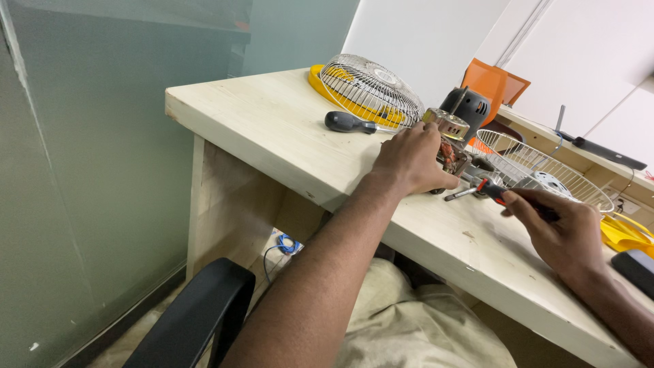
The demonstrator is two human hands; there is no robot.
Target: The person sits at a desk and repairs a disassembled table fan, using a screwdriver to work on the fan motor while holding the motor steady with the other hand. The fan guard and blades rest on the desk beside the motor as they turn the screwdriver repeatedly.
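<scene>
My left hand (409,160) rests on the pale wooden table (272,129) and grips a small fan motor (451,146) with copper windings and a metal cap. My right hand (562,232) holds a screwdriver (477,189) with a red and black handle. Its metal tip points left toward the base of the motor. A second screwdriver (349,123) with a black handle lies on the table behind my left hand.
A white wire fan grille (371,88) leans over a yellow part at the table's back. Another grille (538,170) lies right of the motor, next to a black housing (466,105). Yellow fan blades (623,232) and a dark object sit far right. A black chair arm (197,317) is below.
</scene>
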